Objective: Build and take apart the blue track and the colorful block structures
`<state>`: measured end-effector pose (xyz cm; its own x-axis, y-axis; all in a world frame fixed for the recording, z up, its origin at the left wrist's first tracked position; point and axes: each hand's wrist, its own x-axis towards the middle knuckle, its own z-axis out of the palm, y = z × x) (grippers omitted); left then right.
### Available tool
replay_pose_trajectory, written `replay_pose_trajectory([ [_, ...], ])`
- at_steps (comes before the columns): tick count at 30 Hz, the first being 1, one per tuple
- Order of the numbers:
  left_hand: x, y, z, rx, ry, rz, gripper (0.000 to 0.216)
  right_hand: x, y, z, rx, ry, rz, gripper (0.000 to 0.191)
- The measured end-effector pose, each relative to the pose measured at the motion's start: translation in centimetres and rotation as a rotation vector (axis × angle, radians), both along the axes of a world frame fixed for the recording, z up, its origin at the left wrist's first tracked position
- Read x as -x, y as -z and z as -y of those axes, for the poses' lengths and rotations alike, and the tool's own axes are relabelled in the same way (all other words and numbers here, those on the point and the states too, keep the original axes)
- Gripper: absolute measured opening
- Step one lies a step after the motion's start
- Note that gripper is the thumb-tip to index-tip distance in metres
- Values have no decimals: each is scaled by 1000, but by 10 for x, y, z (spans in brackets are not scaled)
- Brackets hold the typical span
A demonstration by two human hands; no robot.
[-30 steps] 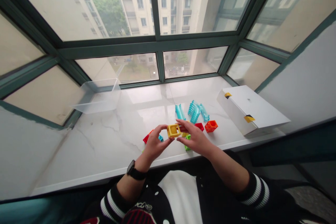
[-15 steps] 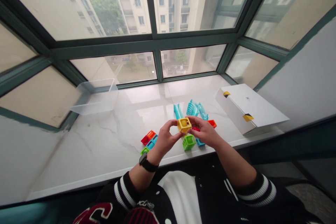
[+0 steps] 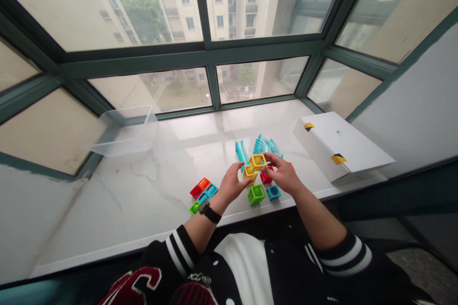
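Observation:
My right hand point(image 3: 284, 175) pinches a yellow cube block point(image 3: 257, 162) with round openings, held above the sill. A second yellow cube block point(image 3: 249, 175) sits just below and left of it, between the thumb and fingers of my left hand point(image 3: 231, 184). The two yellow blocks overlap in view; I cannot tell whether they are joined. Under my hands on the sill are a green cube block point(image 3: 256, 194), a blue cube block point(image 3: 273, 192) and a red cube block point(image 3: 266, 175), partly hidden by my right fingers.
Left of my hands lies a group of red, orange, blue and green blocks point(image 3: 202, 191). Clear blue track pieces point(image 3: 263, 145) lie behind my hands. A clear plastic bin point(image 3: 125, 147) stands back left, a white box point(image 3: 343, 143) at right, below the windows.
My right hand has raised and turned one yellow block up and to the right. The second yellow block and the red and blue blocks now show more.

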<state>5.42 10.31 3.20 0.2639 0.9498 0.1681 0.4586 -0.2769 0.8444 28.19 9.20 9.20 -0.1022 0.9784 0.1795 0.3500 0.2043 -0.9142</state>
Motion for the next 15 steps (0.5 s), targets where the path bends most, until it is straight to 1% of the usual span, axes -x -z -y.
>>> replay_pose_trajectory([
  [3, -3, 6, -2, 29, 0, -17, 59, 1, 4, -2, 5, -9, 48, 45],
  [7, -3, 11, -3, 37, -6, -2, 45, 1, 14, -7, 14, -29, 71, 44],
  [10, -2, 12, -5, 64, 0, 32, 40, 0, 24, -10, 21, -53, 68, 46],
  [15, -2, 11, -6, 106, 29, 91, 38, 0, 34, -15, 48, -66, 98, 48],
])
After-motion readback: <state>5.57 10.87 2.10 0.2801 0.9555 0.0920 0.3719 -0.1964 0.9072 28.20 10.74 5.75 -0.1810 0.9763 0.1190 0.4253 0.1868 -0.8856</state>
